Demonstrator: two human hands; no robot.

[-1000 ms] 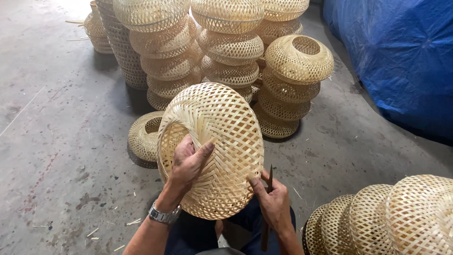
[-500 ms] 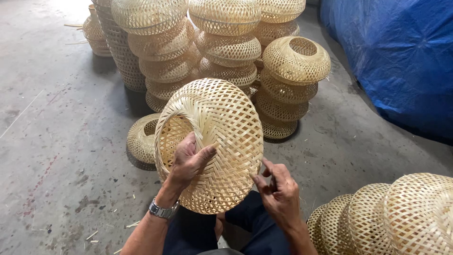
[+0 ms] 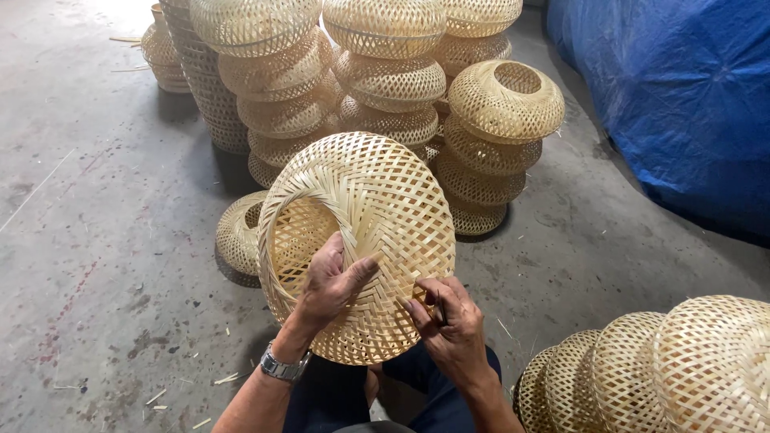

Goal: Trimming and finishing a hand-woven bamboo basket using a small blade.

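— What have you got in front of you?

— You have a woven bamboo basket [image 3: 361,240] tipped up on edge over your lap, its round opening facing left and its woven dome facing you. Everything else I'll place from that basket.

— Start at the left, then.

— Left of the basket is bare concrete floor [image 3: 88,240] with a few bamboo slivers [image 3: 228,377] lying near your left arm. Just behind the basket's left edge a smaller basket [image 3: 239,234] sits on the floor.

— And your hands?

— Your left hand [image 3: 333,281] lies flat on the basket's dome, the fingers hooked over the rim of the opening and the thumb spread across the weave; it grips the basket. A metal wristwatch [image 3: 282,367] sits on that wrist. Your right hand [image 3: 449,321] is at the basket's lower right edge, fingers curled shut around a thin dark tool [image 3: 440,311], fingertips touching the weave.

— Behind the basket?

— Tall stacks of baskets [image 3: 385,80] stand on the floor beyond it.

— And to the right?

— Well to the upper right of the basket is a blue tarp [image 3: 682,104]. To the lower right, near your right arm, a row of baskets [image 3: 658,369] lies on its side.
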